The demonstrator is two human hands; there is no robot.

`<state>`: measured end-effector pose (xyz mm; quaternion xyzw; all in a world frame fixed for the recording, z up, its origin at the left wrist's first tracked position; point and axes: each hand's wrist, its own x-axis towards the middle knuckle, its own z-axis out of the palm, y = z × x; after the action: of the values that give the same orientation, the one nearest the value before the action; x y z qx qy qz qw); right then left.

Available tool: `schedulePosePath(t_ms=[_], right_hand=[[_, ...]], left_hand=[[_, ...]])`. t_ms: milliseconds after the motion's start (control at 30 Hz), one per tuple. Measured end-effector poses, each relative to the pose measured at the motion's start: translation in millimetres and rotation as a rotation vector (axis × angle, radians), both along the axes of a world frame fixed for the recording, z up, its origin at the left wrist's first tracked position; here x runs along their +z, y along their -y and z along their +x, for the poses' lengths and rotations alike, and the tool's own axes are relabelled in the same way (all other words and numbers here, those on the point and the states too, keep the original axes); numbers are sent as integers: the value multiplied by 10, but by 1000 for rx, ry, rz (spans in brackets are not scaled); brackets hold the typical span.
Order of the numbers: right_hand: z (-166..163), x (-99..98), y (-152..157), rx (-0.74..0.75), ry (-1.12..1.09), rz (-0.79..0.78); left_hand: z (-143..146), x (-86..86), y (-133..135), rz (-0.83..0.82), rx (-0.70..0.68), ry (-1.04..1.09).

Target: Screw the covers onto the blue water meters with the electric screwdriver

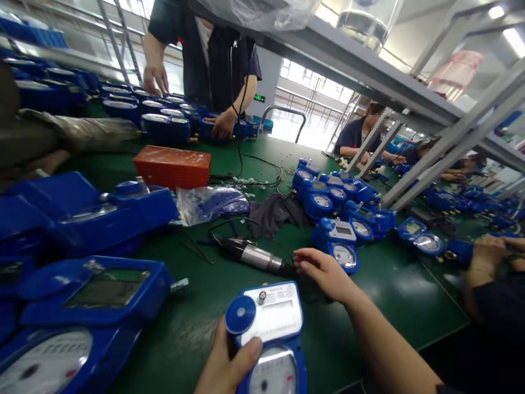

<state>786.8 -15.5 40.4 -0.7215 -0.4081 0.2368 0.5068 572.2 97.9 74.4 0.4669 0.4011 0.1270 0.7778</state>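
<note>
Blue meter [269, 335], white label [275, 313] illegible

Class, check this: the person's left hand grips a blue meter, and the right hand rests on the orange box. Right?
Not quite. The left hand grips the blue meter, but the right hand rests at the electric screwdriver lying on the green table, not on the orange box farther back. The head view shows it.

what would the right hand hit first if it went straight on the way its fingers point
Most likely the electric screwdriver: its dark end lies just off the right hand, fingers aimed at it; whether they touch is unclear.
</note>
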Motion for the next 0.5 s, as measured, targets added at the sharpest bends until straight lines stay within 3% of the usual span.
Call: schedulePosePath(t_ms=[100,200,367,500], right_hand=[[-243,-199,325,-97,-122,45],[-465,-288,392,-107,-148,78],[-597,-204,218,-59,-60,106],[-582,-88,154,-48,42,28]], left_hand=[[-14,18,3,-7,40,-25],[-33,5,6,-44,63,-56],[-52,37,29,-49,54,-98],[-4,103,83,1,61,-127]])
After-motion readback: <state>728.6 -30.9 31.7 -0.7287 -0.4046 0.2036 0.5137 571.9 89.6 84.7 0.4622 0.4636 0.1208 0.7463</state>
